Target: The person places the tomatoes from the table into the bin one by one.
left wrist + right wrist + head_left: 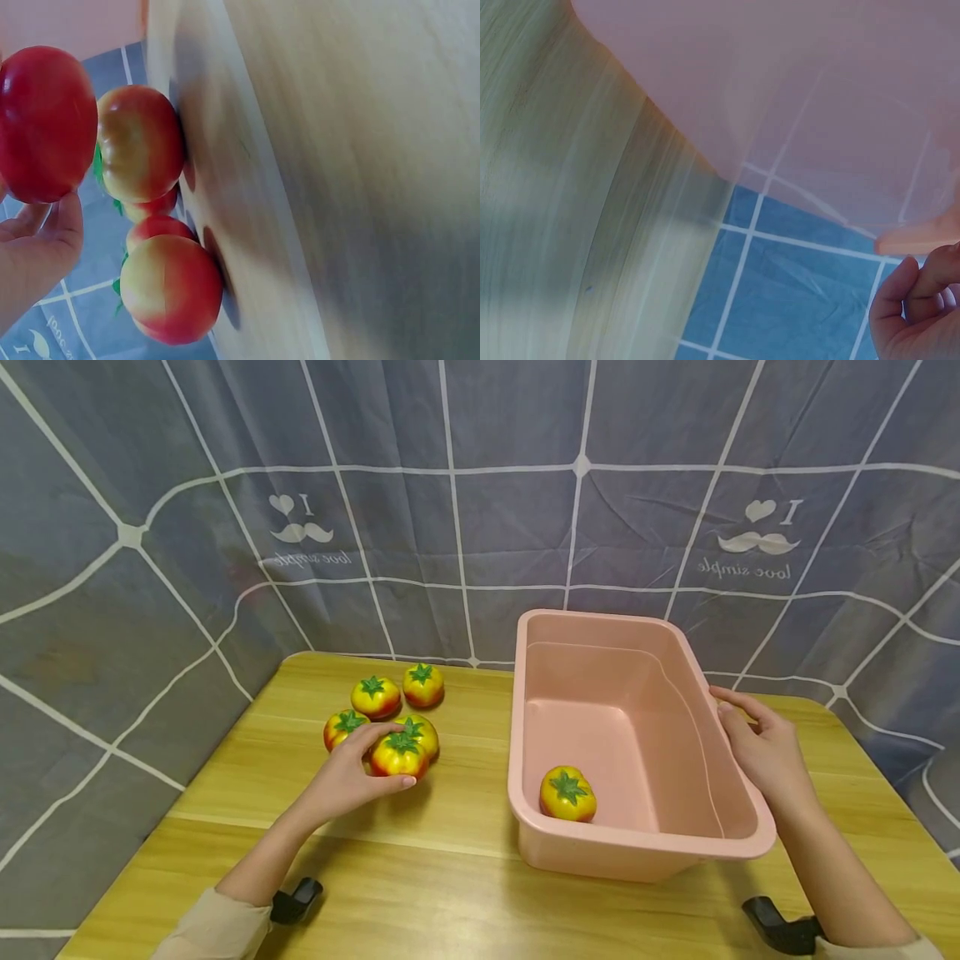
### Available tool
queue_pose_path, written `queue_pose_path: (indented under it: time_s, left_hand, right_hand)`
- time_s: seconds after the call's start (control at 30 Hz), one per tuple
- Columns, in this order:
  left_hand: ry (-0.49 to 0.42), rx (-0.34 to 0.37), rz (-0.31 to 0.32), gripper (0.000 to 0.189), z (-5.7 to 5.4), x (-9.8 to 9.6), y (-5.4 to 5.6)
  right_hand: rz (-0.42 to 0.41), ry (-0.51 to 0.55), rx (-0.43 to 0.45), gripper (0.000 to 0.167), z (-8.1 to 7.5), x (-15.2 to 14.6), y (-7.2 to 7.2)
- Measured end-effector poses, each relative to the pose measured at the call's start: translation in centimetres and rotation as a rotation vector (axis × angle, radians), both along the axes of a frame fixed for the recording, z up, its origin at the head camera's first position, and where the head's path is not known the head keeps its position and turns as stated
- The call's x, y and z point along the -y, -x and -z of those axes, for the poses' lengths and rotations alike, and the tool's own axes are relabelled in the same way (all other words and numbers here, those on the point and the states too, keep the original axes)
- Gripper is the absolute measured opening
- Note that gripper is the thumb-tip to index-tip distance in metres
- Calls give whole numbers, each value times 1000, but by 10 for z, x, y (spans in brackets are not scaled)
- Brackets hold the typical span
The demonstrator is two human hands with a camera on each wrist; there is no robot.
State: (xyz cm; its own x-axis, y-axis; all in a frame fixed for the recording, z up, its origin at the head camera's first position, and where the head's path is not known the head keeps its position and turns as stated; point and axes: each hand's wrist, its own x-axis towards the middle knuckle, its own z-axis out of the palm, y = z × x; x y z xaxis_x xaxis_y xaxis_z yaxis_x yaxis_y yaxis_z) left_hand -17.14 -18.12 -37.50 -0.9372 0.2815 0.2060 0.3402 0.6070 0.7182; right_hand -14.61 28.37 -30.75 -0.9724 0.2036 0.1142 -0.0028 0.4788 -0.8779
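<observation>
My left hand (345, 781) grips a yellow-and-red toy tomato (400, 758) between thumb and fingers; in the left wrist view this tomato (46, 124) is raised above the table. Several similar tomatoes (375, 698) stand close by on the table, one of them (429, 737) partly hidden behind the held one. A deep pink plastic basin (637, 842) stands to the right, a single tomato (567, 795) lying in its near left corner. At the basin's right side, my right hand (768, 760) holds the rim with thumb and fingers.
Everything stands on a light wooden table (450, 893). Behind and to the left hangs a grey-blue curtain (517, 527) with white lines, close to the table's back edge. A black strap end (296, 902) juts from beneath the left wrist, another (780, 928) from the right.
</observation>
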Motion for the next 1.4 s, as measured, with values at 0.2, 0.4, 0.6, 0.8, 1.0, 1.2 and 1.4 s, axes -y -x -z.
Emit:
queue_pose_path:
  time_s: [0.2,0.4,0.6,0.8,1.0,1.2,1.4]
  left_hand:
    - [-21,6,-10,66,-5,1,0]
    - [-71,26,-2,67,-22,-8,2]
    - [-92,37,25,70,-43,-22,8]
    - [-111,1,55,68,-64,-45,12]
    - [-177,-4,85,64,-77,-71,15]
    - [-191,19,85,64,-85,-98,14]
    - [-245,7,123,62,-89,-122,14]
  right_hand:
    - [-12,1,-3,43,1,0,-1]
    - [-4,-17,-2,45,2,0,-1]
    - [-9,-13,-5,43,2,0,-2]
    - [-21,10,-5,41,0,-1,-2]
    - [-15,-25,-17,44,1,-2,-2]
    - [-10,-34,-7,45,0,-2,-1]
    - [-14,-22,-9,45,0,-2,-2]
